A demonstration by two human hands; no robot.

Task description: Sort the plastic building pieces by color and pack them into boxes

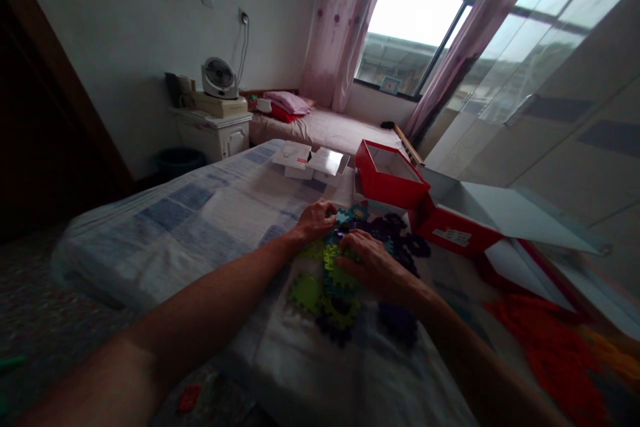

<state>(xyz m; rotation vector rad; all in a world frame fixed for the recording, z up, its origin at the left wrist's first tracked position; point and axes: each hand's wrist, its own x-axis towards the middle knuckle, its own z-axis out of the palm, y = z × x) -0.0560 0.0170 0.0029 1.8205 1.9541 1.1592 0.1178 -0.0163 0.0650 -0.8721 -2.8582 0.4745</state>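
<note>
Toy plastic gears in teal, green and purple lie in a cluster in front of me on the cloth-covered surface. My left hand (317, 219) is closed at the far left side of the cluster, its fingertips on a teal gear (343, 215). Bent over the middle, my right hand (373, 259) has its fingers closed at a yellow-green gear (331, 257), partly hiding it. Nearer to me are a flat green gear (306, 292) and a ring-shaped green gear (343, 313) over a dark one. Dark purple gears (393, 230) spread out beyond my right hand.
At the back stand white boxes (295, 156) and an open red box (393, 177). Farther right lies a larger red box (457, 230) with its white lid raised. Red-orange pieces (547, 340) are heaped at the right. One red piece (189, 398) lies on the floor.
</note>
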